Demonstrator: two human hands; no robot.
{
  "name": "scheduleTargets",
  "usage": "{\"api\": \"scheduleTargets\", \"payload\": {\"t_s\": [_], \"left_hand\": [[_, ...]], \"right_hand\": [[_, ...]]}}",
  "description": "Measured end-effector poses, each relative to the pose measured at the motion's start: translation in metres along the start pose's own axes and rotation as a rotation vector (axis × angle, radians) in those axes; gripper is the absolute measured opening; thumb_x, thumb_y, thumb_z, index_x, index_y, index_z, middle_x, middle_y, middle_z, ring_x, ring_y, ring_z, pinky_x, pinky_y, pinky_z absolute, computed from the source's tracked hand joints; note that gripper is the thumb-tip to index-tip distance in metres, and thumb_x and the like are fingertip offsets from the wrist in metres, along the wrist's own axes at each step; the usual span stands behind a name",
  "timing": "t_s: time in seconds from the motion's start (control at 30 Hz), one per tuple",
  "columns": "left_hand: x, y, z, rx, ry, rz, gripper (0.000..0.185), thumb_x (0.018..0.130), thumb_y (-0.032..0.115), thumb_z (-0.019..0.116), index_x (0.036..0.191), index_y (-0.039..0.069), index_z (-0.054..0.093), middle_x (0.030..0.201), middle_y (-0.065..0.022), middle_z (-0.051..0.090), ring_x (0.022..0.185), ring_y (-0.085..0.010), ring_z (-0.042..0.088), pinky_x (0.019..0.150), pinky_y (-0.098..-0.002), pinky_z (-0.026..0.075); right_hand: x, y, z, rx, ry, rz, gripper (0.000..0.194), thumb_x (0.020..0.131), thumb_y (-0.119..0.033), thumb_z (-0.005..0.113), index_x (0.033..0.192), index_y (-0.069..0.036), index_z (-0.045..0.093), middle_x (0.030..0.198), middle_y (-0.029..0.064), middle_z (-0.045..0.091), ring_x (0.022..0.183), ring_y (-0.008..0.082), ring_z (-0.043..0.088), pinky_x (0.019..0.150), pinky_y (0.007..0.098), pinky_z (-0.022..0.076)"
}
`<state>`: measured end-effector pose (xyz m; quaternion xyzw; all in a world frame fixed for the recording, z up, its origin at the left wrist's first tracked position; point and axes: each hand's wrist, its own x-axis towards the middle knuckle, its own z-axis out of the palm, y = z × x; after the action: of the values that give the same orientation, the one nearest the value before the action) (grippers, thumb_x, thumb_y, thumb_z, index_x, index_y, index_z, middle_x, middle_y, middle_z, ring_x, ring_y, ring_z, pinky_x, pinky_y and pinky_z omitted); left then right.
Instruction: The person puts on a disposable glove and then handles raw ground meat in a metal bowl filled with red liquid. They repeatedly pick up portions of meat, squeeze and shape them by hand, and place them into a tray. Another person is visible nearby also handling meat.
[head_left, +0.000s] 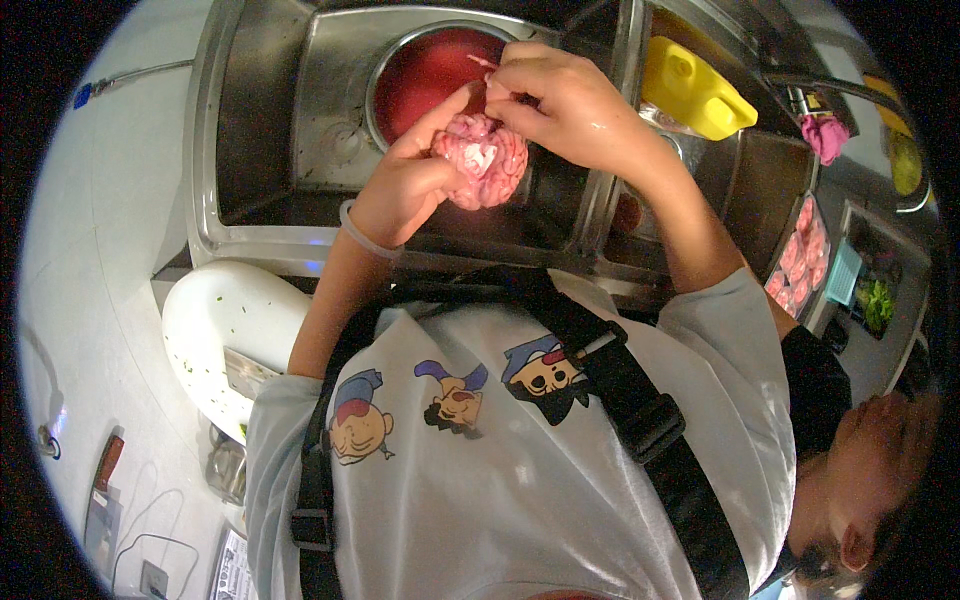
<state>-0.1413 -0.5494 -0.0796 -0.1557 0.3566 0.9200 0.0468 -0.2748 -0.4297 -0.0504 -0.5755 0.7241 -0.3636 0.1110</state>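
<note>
An animal brain (484, 161), pink and wet with folds and a white patch, rests in my left hand (416, 172), the thumb pressed on its near side. My right hand (555, 101) is at its upper edge with fingertips pinched together. A thin pale stick or strand (482, 61) pokes out from those fingertips; which of the two cannot be told. Just beyond both hands, a round metal bowl (371, 97) of red liquid stands in the stainless-steel sink (319, 161).
A yellow plastic container (694, 90) lies in the right basin. Farther right are a tray of pink pieces (801, 259), a pink cloth (823, 137) and another person (870, 450) close by. At left are a white board (202, 322) with a cleaver blade (247, 373) and a wooden-handled knife (109, 465).
</note>
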Motion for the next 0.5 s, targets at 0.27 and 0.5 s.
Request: {"api": "scheduleTargets", "payload": {"t_s": [0.27, 0.5], "left_hand": [[0.000, 0.005, -0.005, 0.176, -0.086, -0.123, 0.064, 0.059, -0.009, 0.042, 0.122, -0.001, 0.032, 0.108, -0.0080, 0.049, 0.098, -0.0165, 0.049, 0.082, -0.0270, 0.040], [0.001, 0.000, -0.006, 0.082, -0.096, -0.141, 0.064, 0.057, -0.010, 0.042, 0.120, -0.001, 0.033, 0.106, -0.0079, 0.049, 0.097, -0.0161, 0.049, 0.079, -0.0247, 0.040]], "right_hand": [[0.003, -0.012, -0.004, -0.040, -0.377, -0.115, 0.014, 0.062, -0.015, 0.059, 0.073, -0.006, 0.058, 0.076, 0.0117, 0.054, 0.074, 0.0311, 0.054, 0.064, 0.0396, 0.0434], [0.008, -0.008, 0.003, -0.265, -0.421, -0.175, 0.016, 0.063, -0.008, 0.054, 0.072, 0.005, 0.058, 0.072, 0.0201, 0.058, 0.069, 0.0347, 0.058, 0.063, 0.0409, 0.0476]]}}
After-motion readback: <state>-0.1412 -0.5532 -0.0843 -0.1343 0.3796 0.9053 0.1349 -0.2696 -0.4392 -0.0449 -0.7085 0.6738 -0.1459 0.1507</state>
